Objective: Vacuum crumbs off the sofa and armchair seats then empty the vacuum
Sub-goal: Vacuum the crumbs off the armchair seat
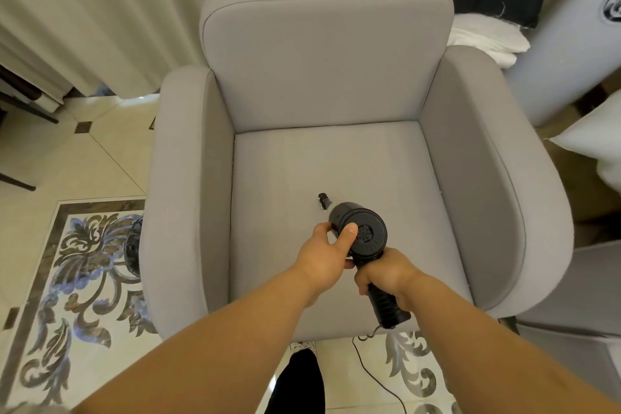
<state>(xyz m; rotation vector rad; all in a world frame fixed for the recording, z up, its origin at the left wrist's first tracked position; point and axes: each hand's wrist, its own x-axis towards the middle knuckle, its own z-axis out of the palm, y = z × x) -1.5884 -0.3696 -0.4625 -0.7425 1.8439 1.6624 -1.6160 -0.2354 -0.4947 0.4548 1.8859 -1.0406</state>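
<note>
Down at the near edge, a thin black cord (373, 366) is trailing across the patterned floor (84, 279) and running up into the butt of the handheld vacuum (361, 233). The right hand (389, 276) is wrapping its fingers round the ribbed handle, gripping it firmly. Just beyond, the left hand (324, 254) is clasping the round black body, thumb lying over the rear vent — so both hands are holding the machine, neither one free. The vacuum is hanging over the front half of the armchair seat (336, 161), its long axis running from the handle at the near right up and away to the left, with the narrow nozzle (324, 201) pointing at the middle of the cushion; whether the tip is touching the fabric, I cannot tell. The untouched stretch of seat is lying ahead of the nozzle, toward the backrest (322, 54), so the likely sweep is forward, away from the hands. No crumbs are showing clearly on the grey cloth.
</note>
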